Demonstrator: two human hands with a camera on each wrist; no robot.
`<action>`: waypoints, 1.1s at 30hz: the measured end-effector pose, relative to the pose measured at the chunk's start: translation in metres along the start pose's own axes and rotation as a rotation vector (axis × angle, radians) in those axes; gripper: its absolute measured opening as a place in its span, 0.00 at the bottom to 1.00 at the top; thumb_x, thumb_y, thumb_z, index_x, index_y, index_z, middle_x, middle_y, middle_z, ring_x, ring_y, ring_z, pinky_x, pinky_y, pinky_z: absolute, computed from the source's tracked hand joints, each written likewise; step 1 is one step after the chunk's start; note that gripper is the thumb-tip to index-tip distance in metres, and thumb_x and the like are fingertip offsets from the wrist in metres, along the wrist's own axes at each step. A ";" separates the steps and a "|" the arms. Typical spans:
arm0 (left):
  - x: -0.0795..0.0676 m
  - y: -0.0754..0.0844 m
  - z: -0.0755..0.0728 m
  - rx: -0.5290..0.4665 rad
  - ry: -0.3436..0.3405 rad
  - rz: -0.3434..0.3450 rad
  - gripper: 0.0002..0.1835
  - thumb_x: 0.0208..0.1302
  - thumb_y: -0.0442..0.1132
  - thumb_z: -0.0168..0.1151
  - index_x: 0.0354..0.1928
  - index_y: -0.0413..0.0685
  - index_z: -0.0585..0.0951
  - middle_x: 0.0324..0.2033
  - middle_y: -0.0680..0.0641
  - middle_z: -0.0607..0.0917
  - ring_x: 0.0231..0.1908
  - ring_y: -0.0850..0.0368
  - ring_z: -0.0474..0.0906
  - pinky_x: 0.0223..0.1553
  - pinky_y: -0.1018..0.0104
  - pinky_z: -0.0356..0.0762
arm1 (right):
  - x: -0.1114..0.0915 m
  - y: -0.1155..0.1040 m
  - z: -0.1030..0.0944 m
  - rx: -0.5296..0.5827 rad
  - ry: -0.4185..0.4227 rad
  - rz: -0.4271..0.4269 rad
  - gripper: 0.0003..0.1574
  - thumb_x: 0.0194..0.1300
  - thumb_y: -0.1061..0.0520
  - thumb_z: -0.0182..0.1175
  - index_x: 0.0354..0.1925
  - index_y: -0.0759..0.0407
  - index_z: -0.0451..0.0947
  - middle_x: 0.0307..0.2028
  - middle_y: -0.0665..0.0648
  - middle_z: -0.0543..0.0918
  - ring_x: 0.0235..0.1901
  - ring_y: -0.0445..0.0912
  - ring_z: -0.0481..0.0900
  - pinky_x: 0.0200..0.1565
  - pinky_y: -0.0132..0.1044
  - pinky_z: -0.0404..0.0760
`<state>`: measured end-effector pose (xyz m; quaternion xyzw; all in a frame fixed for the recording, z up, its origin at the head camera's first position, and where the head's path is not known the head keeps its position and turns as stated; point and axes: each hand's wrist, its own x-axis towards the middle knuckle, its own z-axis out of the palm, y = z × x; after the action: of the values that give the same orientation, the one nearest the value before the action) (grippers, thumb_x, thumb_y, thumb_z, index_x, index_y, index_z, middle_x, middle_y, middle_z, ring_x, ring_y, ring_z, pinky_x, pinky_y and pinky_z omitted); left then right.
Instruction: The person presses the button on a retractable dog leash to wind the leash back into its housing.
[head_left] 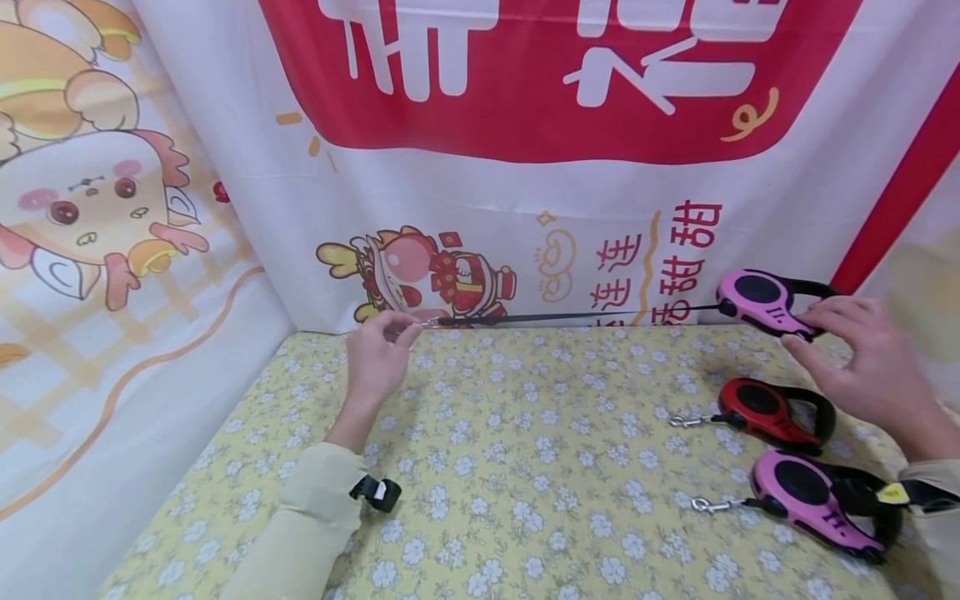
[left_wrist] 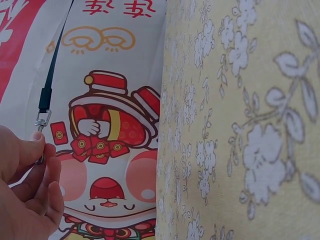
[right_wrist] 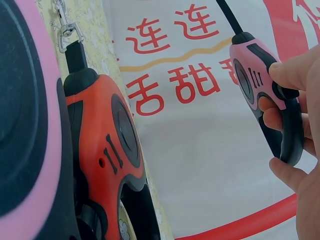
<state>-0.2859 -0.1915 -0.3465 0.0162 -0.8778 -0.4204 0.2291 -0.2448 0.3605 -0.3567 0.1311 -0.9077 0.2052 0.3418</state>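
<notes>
A pink and black retractable dog leash (head_left: 757, 298) is held up at the back right, its black strap (head_left: 570, 316) pulled out taut to the left. My right hand (head_left: 873, 367) grips its handle; in the right wrist view the thumb (right_wrist: 295, 72) lies along the top and fingers pass through the handle loop. At the other end, my left hand (head_left: 378, 354) pinches the metal clip (left_wrist: 41, 122) between thumb and fingers. The clip's lower part is hidden by the fingers in the left wrist view.
A red retractable leash (head_left: 757, 408) lies on the flowered tablecloth (head_left: 487, 467) at the right. Nearer me lies a second pink one (head_left: 798, 492), close to my right sleeve. Both have metal clips pointing left. A printed cloth (head_left: 525, 200) hangs behind the table.
</notes>
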 end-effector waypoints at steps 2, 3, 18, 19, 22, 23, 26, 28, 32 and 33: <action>0.000 -0.001 0.000 -0.003 -0.004 -0.004 0.10 0.75 0.42 0.66 0.50 0.46 0.87 0.46 0.43 0.89 0.45 0.47 0.84 0.49 0.55 0.81 | 0.000 0.000 0.000 0.000 0.001 0.002 0.23 0.70 0.55 0.66 0.48 0.77 0.79 0.55 0.77 0.75 0.60 0.71 0.65 0.53 0.72 0.64; 0.001 -0.001 0.000 -0.004 -0.007 -0.006 0.10 0.76 0.42 0.66 0.50 0.45 0.87 0.46 0.43 0.89 0.45 0.47 0.84 0.49 0.54 0.82 | 0.000 0.000 0.000 -0.003 0.002 0.000 0.23 0.70 0.54 0.66 0.48 0.77 0.80 0.55 0.77 0.75 0.60 0.71 0.65 0.53 0.72 0.64; -0.001 0.000 0.003 -0.021 -0.018 -0.014 0.09 0.76 0.41 0.65 0.51 0.45 0.87 0.47 0.43 0.89 0.46 0.47 0.85 0.51 0.52 0.82 | 0.000 0.000 0.000 -0.015 -0.003 -0.005 0.25 0.69 0.52 0.67 0.49 0.76 0.81 0.55 0.77 0.76 0.60 0.71 0.65 0.54 0.72 0.64; -0.001 0.000 0.003 -0.023 -0.019 -0.013 0.10 0.76 0.42 0.65 0.51 0.45 0.87 0.47 0.43 0.89 0.46 0.47 0.85 0.50 0.52 0.83 | 0.000 0.000 0.001 -0.016 -0.004 -0.005 0.26 0.70 0.52 0.67 0.49 0.76 0.81 0.55 0.77 0.76 0.61 0.71 0.65 0.55 0.73 0.65; -0.001 -0.001 0.004 -0.029 -0.023 -0.014 0.10 0.76 0.42 0.66 0.51 0.45 0.87 0.47 0.43 0.89 0.46 0.47 0.85 0.50 0.52 0.83 | 0.000 -0.002 0.001 -0.011 -0.007 -0.005 0.25 0.70 0.52 0.67 0.49 0.76 0.81 0.55 0.77 0.76 0.61 0.72 0.66 0.58 0.74 0.65; -0.001 -0.001 0.004 -0.029 -0.024 -0.013 0.10 0.76 0.42 0.66 0.51 0.45 0.87 0.47 0.43 0.90 0.46 0.47 0.85 0.50 0.52 0.83 | 0.000 -0.003 0.001 -0.008 -0.007 -0.004 0.24 0.69 0.53 0.68 0.49 0.76 0.81 0.55 0.77 0.76 0.61 0.71 0.66 0.58 0.74 0.65; -0.001 -0.001 0.004 -0.025 -0.024 -0.010 0.10 0.76 0.42 0.66 0.51 0.45 0.87 0.46 0.43 0.90 0.45 0.47 0.85 0.49 0.52 0.83 | 0.000 -0.004 0.001 -0.007 -0.005 -0.009 0.23 0.69 0.54 0.67 0.49 0.76 0.81 0.55 0.77 0.77 0.60 0.71 0.66 0.56 0.74 0.65; -0.001 -0.002 0.004 -0.019 -0.026 -0.006 0.10 0.75 0.42 0.66 0.51 0.45 0.87 0.46 0.43 0.90 0.45 0.47 0.86 0.48 0.53 0.84 | 0.000 -0.005 0.001 -0.012 -0.001 -0.015 0.23 0.69 0.54 0.67 0.49 0.76 0.81 0.55 0.77 0.77 0.60 0.71 0.66 0.55 0.73 0.65; -0.001 -0.002 0.006 -0.012 -0.034 -0.005 0.10 0.76 0.42 0.66 0.52 0.46 0.87 0.46 0.43 0.91 0.44 0.48 0.86 0.44 0.58 0.84 | 0.000 -0.005 0.001 -0.015 0.005 -0.021 0.23 0.70 0.55 0.67 0.49 0.76 0.81 0.55 0.77 0.77 0.60 0.71 0.66 0.54 0.72 0.65; -0.002 -0.002 0.006 -0.010 -0.036 -0.005 0.10 0.76 0.41 0.66 0.51 0.46 0.87 0.46 0.43 0.91 0.44 0.49 0.86 0.42 0.59 0.83 | 0.000 -0.005 0.002 -0.015 0.004 -0.020 0.23 0.70 0.55 0.67 0.49 0.76 0.81 0.55 0.77 0.77 0.60 0.71 0.66 0.54 0.72 0.65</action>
<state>-0.2874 -0.1882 -0.3521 0.0098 -0.8795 -0.4257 0.2123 -0.2438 0.3553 -0.3564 0.1372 -0.9071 0.1951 0.3468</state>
